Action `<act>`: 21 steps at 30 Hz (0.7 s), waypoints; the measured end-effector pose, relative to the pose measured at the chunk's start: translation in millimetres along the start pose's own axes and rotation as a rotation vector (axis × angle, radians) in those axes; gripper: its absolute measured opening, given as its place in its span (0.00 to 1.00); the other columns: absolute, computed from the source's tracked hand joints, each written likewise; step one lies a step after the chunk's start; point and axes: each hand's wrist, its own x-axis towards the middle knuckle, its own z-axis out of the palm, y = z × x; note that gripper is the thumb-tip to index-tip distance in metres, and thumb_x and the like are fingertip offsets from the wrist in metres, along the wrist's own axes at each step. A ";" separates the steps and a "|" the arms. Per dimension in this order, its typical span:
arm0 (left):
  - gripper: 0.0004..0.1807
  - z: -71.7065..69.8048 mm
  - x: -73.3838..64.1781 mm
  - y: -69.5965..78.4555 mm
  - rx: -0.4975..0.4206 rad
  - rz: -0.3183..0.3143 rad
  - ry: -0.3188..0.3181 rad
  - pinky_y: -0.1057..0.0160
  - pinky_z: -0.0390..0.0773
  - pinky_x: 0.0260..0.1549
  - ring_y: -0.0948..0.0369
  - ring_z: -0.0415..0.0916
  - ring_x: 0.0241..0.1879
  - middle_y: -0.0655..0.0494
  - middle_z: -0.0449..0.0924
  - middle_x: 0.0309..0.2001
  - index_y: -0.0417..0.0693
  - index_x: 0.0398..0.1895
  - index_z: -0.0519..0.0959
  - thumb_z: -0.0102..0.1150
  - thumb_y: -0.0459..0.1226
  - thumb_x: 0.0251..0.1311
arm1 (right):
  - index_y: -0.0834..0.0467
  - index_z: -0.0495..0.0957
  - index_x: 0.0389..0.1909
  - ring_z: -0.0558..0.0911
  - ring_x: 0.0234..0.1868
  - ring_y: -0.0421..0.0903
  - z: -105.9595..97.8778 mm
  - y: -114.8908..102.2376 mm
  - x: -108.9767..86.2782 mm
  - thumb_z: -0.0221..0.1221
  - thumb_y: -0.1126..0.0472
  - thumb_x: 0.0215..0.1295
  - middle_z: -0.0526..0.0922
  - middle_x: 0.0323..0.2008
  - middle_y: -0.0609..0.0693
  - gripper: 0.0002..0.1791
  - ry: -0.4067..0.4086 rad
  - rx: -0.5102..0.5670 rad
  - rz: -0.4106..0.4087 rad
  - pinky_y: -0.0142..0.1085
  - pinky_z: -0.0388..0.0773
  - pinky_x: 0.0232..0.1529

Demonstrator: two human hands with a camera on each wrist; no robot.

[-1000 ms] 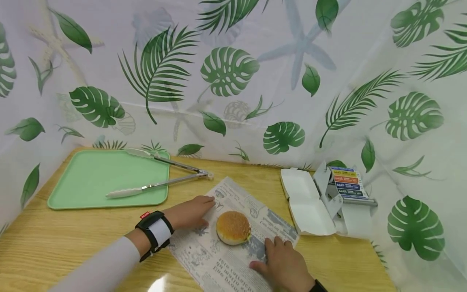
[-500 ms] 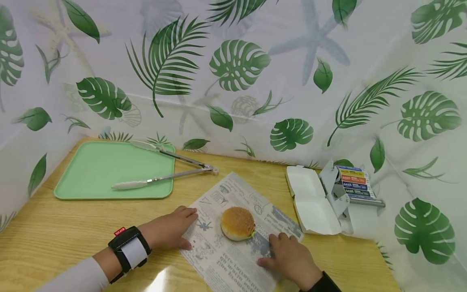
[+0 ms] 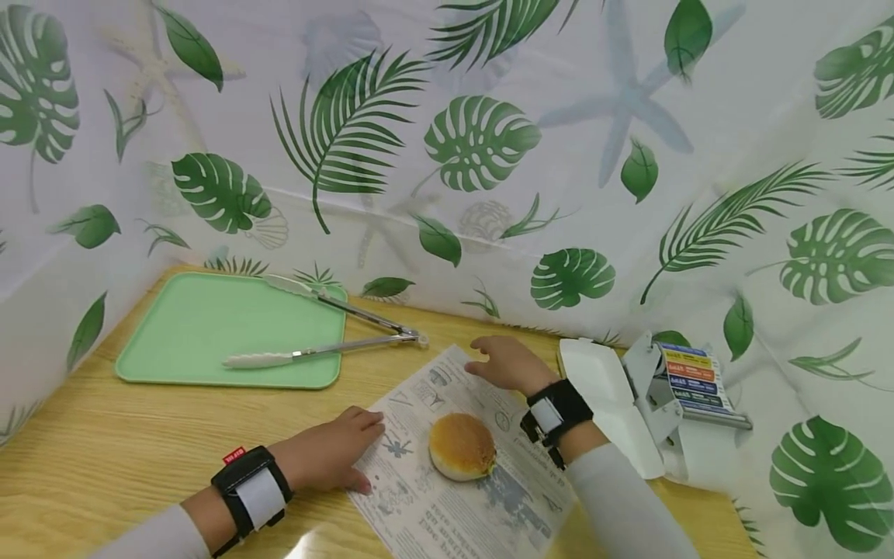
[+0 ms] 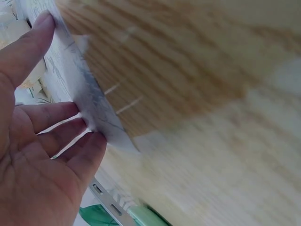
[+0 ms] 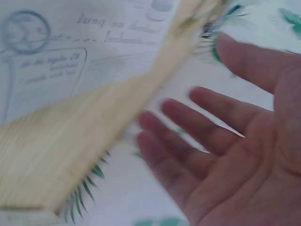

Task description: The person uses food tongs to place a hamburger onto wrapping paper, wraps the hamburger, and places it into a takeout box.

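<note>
A round burger bun [image 3: 462, 446] sits near the middle of a newsprint-patterned wrapping paper [image 3: 447, 505], which lies slantwise on the wooden table. At the paper's left edge is my left hand [image 3: 328, 452]. Its thumb and nearly straight fingers touch that edge, as the left wrist view shows with the paper [image 4: 80, 80] lifted slightly there. Over the far corner of the paper hovers my right hand [image 3: 508, 363]. In the right wrist view this hand [image 5: 230, 160] has loosely spread fingers and nothing in its grasp.
Back left lies a green tray [image 3: 230, 330] with metal tongs [image 3: 370, 342] resting across its right side. Right of the paper stand an open white box [image 3: 615, 404], partly behind my right arm, and a label dispenser [image 3: 691, 388]. A leaf-print curtain [image 3: 391, 155] borders the table.
My right hand has left the paper's lower right side and moved up to its far corner. My left hand slid leftward off the paper's upper left to its left edge. The bun stays on the paper.
</note>
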 end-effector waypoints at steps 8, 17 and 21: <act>0.44 0.1 -1.9 0.3 -0.015 -0.002 -0.017 0.53 0.67 0.68 0.50 0.58 0.74 0.45 0.61 0.75 0.37 0.73 0.67 0.70 0.51 0.60 | 0.66 0.69 0.70 0.68 0.70 0.62 24.7 0.4 59.8 0.57 0.61 0.74 0.71 0.68 0.65 0.27 -0.076 -0.083 -0.025 0.52 0.67 0.69; 0.44 0.2 -1.3 0.0 0.028 0.002 0.013 0.53 0.66 0.69 0.50 0.59 0.74 0.44 0.63 0.75 0.36 0.72 0.68 0.70 0.52 0.59 | 0.63 0.75 0.66 0.69 0.68 0.63 35.5 9.0 72.4 0.63 0.60 0.71 0.71 0.66 0.63 0.25 -0.028 -0.154 -0.063 0.54 0.69 0.67; 0.44 1.5 -1.5 -1.6 0.015 -0.011 -0.003 0.53 0.66 0.69 0.49 0.58 0.74 0.44 0.62 0.75 0.36 0.72 0.67 0.70 0.52 0.59 | 0.63 0.77 0.62 0.76 0.60 0.59 40.3 8.1 74.2 0.63 0.60 0.71 0.76 0.59 0.60 0.21 -0.001 -0.124 -0.076 0.49 0.75 0.60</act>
